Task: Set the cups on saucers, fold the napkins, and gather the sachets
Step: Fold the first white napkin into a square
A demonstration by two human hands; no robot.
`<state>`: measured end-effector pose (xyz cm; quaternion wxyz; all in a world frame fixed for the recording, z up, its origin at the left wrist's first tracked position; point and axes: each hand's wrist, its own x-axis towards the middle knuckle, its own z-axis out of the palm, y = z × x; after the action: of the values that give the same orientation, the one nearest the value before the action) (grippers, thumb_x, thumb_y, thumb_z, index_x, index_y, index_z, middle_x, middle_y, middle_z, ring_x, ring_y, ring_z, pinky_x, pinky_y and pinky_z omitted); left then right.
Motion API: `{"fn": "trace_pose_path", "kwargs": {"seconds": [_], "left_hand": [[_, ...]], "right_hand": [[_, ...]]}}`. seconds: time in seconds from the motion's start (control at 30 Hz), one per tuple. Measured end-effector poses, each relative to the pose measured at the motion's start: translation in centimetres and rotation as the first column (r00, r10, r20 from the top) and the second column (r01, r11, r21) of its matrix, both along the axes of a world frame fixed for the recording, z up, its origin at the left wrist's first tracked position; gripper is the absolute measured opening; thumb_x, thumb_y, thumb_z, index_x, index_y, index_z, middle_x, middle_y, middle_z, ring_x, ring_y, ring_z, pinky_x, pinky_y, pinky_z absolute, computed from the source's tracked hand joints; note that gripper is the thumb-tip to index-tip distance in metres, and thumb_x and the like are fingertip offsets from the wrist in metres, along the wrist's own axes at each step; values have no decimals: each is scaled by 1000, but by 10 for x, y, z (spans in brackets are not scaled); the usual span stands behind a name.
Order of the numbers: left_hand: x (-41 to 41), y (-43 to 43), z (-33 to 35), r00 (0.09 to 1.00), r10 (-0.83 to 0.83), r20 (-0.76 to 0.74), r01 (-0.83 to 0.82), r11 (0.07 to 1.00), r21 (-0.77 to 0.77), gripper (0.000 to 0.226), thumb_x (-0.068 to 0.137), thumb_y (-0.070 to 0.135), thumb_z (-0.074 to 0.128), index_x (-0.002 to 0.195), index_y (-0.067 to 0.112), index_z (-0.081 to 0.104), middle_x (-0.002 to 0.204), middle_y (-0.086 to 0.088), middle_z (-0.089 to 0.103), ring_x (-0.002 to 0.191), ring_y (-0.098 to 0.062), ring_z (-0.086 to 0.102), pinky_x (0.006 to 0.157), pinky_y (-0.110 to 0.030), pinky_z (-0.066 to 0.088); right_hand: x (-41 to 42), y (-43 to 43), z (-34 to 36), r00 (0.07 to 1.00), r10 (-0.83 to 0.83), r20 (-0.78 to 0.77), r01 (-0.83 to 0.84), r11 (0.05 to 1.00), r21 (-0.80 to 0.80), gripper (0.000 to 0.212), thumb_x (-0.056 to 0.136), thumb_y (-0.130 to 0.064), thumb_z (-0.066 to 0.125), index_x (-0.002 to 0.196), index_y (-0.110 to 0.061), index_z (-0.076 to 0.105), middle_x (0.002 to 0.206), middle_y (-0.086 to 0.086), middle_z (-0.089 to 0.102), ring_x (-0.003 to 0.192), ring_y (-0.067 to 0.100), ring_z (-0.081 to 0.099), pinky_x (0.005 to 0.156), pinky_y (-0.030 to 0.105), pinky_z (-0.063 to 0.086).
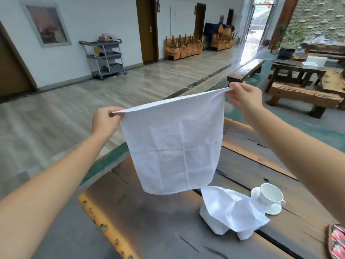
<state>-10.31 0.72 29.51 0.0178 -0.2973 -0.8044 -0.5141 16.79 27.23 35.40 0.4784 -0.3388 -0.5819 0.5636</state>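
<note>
A white napkin [173, 143] hangs spread out in the air above the wooden table [149, 221]. My left hand [105, 121] pinches its upper left corner and my right hand [242, 98] pinches its upper right corner, stretching the top edge taut. Below it, a crumpled white napkin [233, 212] lies on the table. Just right of that stands a white cup [270, 193] on a white saucer [274, 210]. Red and white sachets [337, 240] lie in a small wooden holder at the lower right edge.
The dark plank table has an orange-toned left edge [97, 221]. Beyond it are a wood-look floor, a grey service trolley [106, 57] by the wall, stacked chairs [184, 45], and heavy wooden benches and tables [302, 94] at right.
</note>
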Motion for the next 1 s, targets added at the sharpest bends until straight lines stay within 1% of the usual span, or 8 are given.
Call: {"fn": "trace_pose_path", "kwargs": {"seconds": [0.13, 0.23, 0.37, 0.53, 0.63, 0.8, 0.87, 1.0], "left_hand": [[-34, -37, 40, 999, -46, -1, 46, 999, 10, 19, 89, 28, 56, 78, 18, 68, 75, -3, 65, 73, -15, 58, 77, -39, 53], [-34, -62, 67, 988, -148, 50, 145, 988, 48, 29, 97, 20, 48, 72, 16, 62, 54, 16, 66, 55, 4, 60, 62, -14, 53], [-27, -81, 74, 957, -247, 150, 250, 968, 1, 20, 96, 18, 50, 84, 20, 67, 64, 14, 72, 62, 0, 67, 61, -15, 55], [-10, -79, 43, 893, -339, 298, 414, 876, -245, 13, 92, 12, 56, 86, 16, 67, 78, -2, 73, 72, -14, 70, 67, -23, 59], [3, -69, 6, 794, -361, 489, 557, 753, -351, 10, 92, 15, 56, 87, 13, 65, 92, -12, 73, 83, -21, 71, 79, -29, 59], [45, -56, -71, 523, -313, 793, 760, 591, -269, 22, 88, 18, 59, 67, 22, 59, 85, -11, 63, 84, -24, 67, 84, -32, 57], [70, -51, -104, 402, -243, 883, 810, 544, -219, 4, 89, 16, 59, 86, 17, 60, 91, -9, 66, 85, -25, 68, 81, -31, 57], [125, -45, -155, 271, -100, 957, 826, 534, -179, 35, 90, 15, 58, 124, 6, 49, 104, -11, 67, 82, -23, 72, 73, -27, 58]], "right_hand": [[-55, 4, -2, 991, 115, -75, -122, 987, -105, 11, 92, -17, 58, 85, -15, 67, 94, 10, 69, 89, 17, 70, 80, 24, 58], [-84, 4, -4, 982, 156, -108, -171, 974, -151, 8, 91, -17, 60, 87, -13, 66, 97, 12, 68, 94, 22, 70, 85, 29, 57], [-100, 0, -25, 980, 183, -81, -196, 961, -195, 7, 92, -19, 60, 86, -15, 62, 94, 6, 67, 93, 18, 69, 84, 26, 57], [-81, 2, -70, 988, 151, 19, -137, 937, -320, 8, 92, -10, 58, 88, -16, 59, 99, 8, 66, 88, 17, 68, 76, 26, 58], [-57, 4, -103, 992, 105, 77, -71, 933, -352, 17, 91, -2, 53, 84, -17, 56, 92, 8, 63, 77, 16, 66, 62, 21, 56], [-4, 9, -163, 972, 9, 234, 80, 925, -371, 20, 87, 1, 53, 81, -18, 56, 107, 18, 59, 93, 27, 64, 67, 23, 59], [18, 9, -183, 963, -26, 267, 133, 911, -391, 23, 87, 2, 52, 79, -19, 55, 104, 16, 57, 91, 25, 62, 64, 19, 58], [59, 3, -212, 939, -127, 320, 263, 864, -429, 23, 89, -2, 49, 74, -19, 53, 80, 6, 55, 70, 14, 56, 53, 20, 55]]}}
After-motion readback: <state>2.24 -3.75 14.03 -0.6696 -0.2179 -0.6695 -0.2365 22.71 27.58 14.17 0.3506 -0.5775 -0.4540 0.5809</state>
